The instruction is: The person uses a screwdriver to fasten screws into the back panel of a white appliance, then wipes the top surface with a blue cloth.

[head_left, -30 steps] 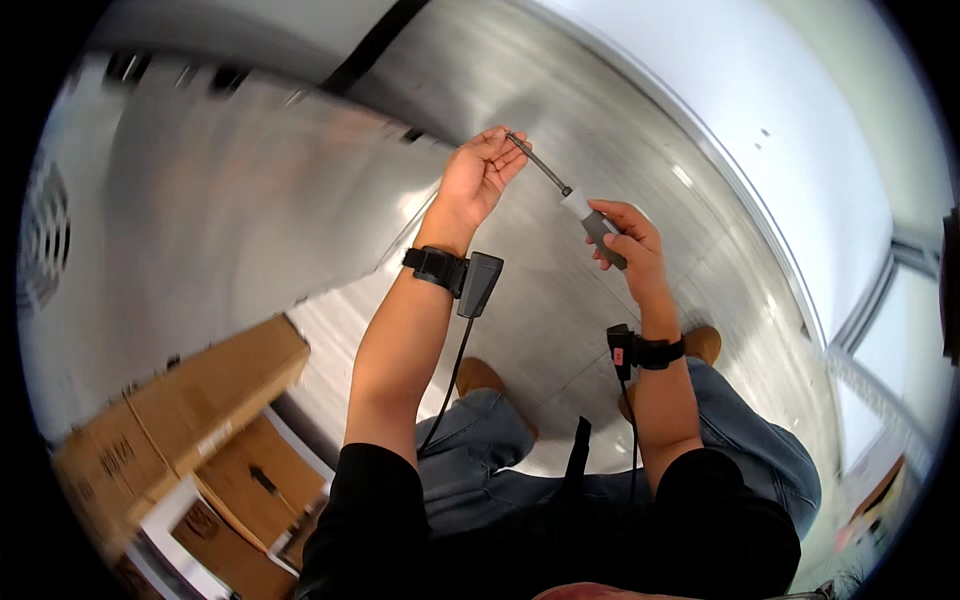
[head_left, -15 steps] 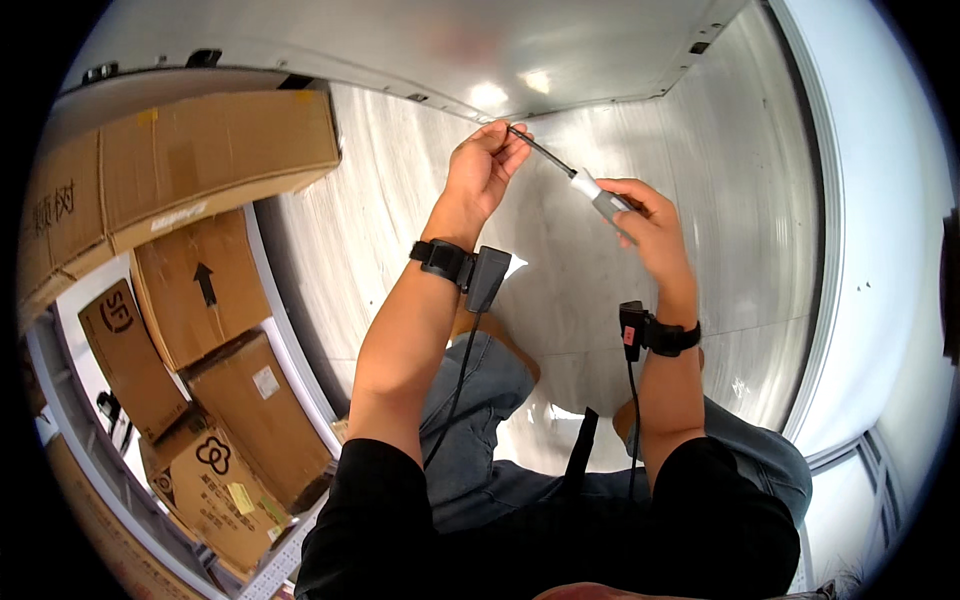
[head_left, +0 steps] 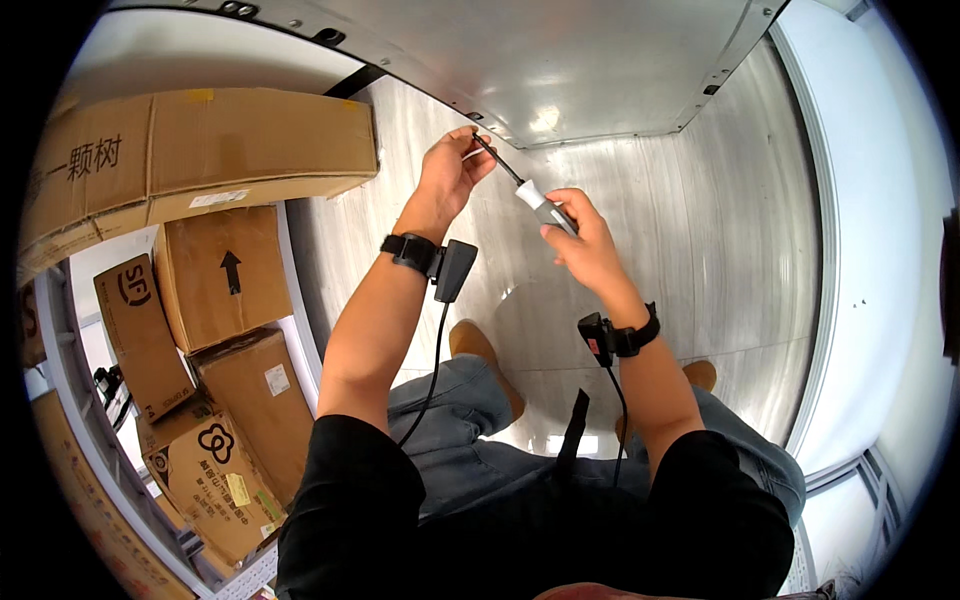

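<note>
A screwdriver (head_left: 530, 194) with a grey and white handle and a dark shaft slants up and to the left, over the floor. Its handle sits in my right hand (head_left: 588, 248), fingers closed round it. At the other end, my left hand (head_left: 447, 175) pinches the tip between thumb and forefinger; whether a small screw is also there is hidden by the fingers. Just beyond the tip is the lower edge of a grey metal panel (head_left: 620, 70), with holes and small fasteners along its rim.
Cardboard boxes (head_left: 240, 140) are stacked on a shelf rack (head_left: 75, 360) at the left. A white panel (head_left: 875, 250) rises at the right. Black straps hold small devices (head_left: 456, 270) with cables on both wrists. Pale wood-look flooring (head_left: 720, 250) lies below my hands.
Both hands and the screwdriver have shifted left in the picture, still joined in the same hold. The metal panel's edge now shows lower and more fully, and the boxes appear farther right.
</note>
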Demonstrator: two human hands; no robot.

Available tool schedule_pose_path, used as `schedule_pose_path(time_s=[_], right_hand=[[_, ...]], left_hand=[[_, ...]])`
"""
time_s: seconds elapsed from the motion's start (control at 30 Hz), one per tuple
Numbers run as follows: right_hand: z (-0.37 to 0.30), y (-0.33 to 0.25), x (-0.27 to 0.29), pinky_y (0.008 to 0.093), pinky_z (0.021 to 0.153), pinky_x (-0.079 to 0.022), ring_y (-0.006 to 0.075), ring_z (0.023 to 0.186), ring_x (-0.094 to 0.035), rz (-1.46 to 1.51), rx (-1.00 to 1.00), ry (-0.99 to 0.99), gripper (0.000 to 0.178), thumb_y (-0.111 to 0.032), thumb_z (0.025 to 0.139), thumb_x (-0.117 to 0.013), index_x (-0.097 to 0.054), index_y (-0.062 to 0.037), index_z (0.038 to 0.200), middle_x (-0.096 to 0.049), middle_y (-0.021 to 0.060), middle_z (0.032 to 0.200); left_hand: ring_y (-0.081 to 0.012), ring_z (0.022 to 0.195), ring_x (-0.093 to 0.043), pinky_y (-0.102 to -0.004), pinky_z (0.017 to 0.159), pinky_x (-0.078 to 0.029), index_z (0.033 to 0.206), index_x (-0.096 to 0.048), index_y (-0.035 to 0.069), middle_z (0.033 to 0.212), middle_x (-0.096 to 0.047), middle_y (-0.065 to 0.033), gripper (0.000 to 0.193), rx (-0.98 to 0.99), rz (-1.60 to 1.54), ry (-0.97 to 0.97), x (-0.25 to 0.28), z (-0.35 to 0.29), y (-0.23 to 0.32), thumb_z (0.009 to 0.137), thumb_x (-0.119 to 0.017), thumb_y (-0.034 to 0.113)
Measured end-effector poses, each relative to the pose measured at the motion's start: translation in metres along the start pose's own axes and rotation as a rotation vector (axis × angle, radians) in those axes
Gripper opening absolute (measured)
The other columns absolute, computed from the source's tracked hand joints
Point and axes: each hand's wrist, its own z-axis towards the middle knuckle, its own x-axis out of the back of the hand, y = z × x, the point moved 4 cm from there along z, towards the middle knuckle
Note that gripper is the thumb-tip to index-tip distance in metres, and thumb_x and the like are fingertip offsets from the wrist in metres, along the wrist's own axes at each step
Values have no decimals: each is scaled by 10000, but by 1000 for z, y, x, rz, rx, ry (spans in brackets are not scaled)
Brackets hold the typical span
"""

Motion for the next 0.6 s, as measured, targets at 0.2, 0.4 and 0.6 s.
schedule_pose_path(time_s=[0.2, 0.4, 0.6], right_hand=[[-9, -25, -41, 267, 498, -476, 136, 639, -529, 182, 41, -3, 397, -101, 847, -546, -419, -48, 1219, -545, 84, 897], [-10, -33, -66, 252, 475, -451, 95, 583, -499, 282, 71, 74, 369, -82, 874, -509, -414, -21, 1225, -512, 72, 869], [-9, -39, -75, 248, 505, -471, 109, 737, -513, 251, 90, 115, 353, -62, 902, -470, -400, -24, 1246, -507, 91, 950]], left_hand=[[-146, 760, -579, -272, 697, -531, 1018, -537, 54, 897, -593, -52, 174, -37, 16, -91, 4, -15, 42, 974, -398, 149], [-124, 760, -577, -263, 710, -528, 1082, -530, 31, 938, -604, -59, 213, -85, 61, -152, 6, -19, 59, 977, -383, 144], [-85, 723, -563, -241, 693, -525, 1106, -553, 18, 927, -615, -33, 245, -89, 105, -174, 0, -14, 67, 980, -382, 141]])
